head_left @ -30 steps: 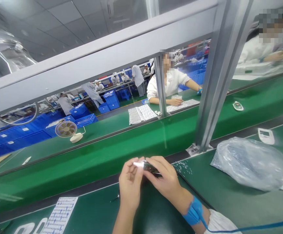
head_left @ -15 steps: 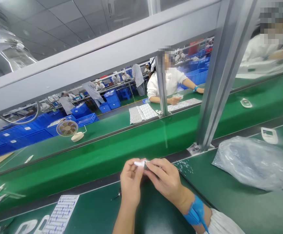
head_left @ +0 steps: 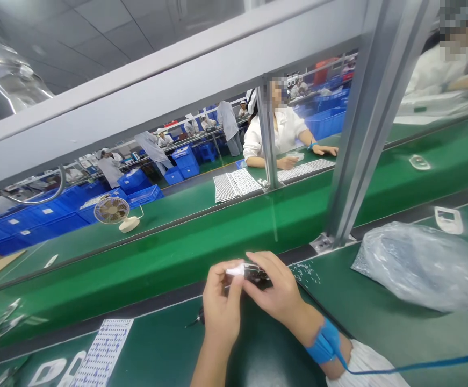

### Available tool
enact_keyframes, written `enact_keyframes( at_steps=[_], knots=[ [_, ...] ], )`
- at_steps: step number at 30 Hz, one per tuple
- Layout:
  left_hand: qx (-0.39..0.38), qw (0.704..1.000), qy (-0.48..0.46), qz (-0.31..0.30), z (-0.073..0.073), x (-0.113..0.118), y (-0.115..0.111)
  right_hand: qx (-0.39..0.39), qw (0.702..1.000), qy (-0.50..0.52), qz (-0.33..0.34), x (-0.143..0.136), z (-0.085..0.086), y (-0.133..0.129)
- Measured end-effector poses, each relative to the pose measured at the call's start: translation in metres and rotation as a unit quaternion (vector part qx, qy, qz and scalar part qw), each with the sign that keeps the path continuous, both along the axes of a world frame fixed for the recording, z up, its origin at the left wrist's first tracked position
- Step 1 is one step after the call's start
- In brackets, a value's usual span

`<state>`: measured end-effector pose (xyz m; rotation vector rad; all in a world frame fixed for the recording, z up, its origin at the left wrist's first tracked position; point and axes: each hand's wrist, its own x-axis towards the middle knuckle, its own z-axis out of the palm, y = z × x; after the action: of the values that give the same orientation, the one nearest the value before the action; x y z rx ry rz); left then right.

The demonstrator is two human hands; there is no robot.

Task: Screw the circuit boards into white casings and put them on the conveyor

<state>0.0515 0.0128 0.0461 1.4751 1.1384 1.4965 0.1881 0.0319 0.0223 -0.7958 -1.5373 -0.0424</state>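
My left hand (head_left: 222,301) pinches the white end of a small white and dark part (head_left: 236,270) between thumb and fingers. My right hand (head_left: 277,285) holds the dark, clear-looking end of the same part, its fingers curled over the top and its thumb below. The part lies roughly level between both hands, above the dark green bench (head_left: 161,344). A blue wrist strap (head_left: 324,342) with a blue cord is on my right wrist. Beside my left hand, a dark tool with a thin tip (head_left: 197,318) lies partly hidden.
A clear plastic bag (head_left: 415,266) lies right, near small white bits (head_left: 307,273) and a white frame (head_left: 448,220). A sticker sheet (head_left: 105,352) is left. Beyond the green belt (head_left: 169,239) are a fan (head_left: 113,210) and a seated person (head_left: 282,129). A metal post (head_left: 362,129) rises ahead.
My right hand's fingers have lifted and shifted, showing more of the part's dark end. Both hands appear slightly further right. The blue cord now stretches to the right. The seated person's arm has moved.
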Motion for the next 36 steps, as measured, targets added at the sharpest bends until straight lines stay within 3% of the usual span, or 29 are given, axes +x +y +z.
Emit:
enact_keyframes(
  at_steps=[4,10,15,18,25,31,36],
  knots=[
    [0.019,1.000,-0.008,0.022,0.004,0.001,-0.001,-0.050,0.998,0.020,0.030,0.001,0.000,0.000],
    [-0.010,0.998,-0.045,0.040,0.003,-0.009,0.010,-0.157,0.972,0.092,0.145,0.000,-0.001,-0.004],
    [-0.048,0.991,-0.103,0.068,-0.004,-0.012,0.017,-0.328,0.888,0.173,0.272,-0.002,0.004,-0.003],
    [-0.059,0.990,-0.109,0.068,-0.003,-0.010,0.015,-0.387,0.838,0.216,0.317,-0.004,0.009,-0.002],
    [-0.073,0.990,-0.101,0.063,-0.003,-0.013,0.013,-0.462,0.784,0.226,0.349,-0.006,0.017,-0.002],
    [-0.056,0.995,-0.069,0.055,-0.004,-0.016,0.015,-0.474,0.783,0.230,0.330,-0.007,0.014,-0.005],
    [-0.027,0.999,-0.014,0.038,0.002,-0.015,0.012,-0.430,0.804,0.222,0.344,-0.001,0.009,0.002]
  ],
)
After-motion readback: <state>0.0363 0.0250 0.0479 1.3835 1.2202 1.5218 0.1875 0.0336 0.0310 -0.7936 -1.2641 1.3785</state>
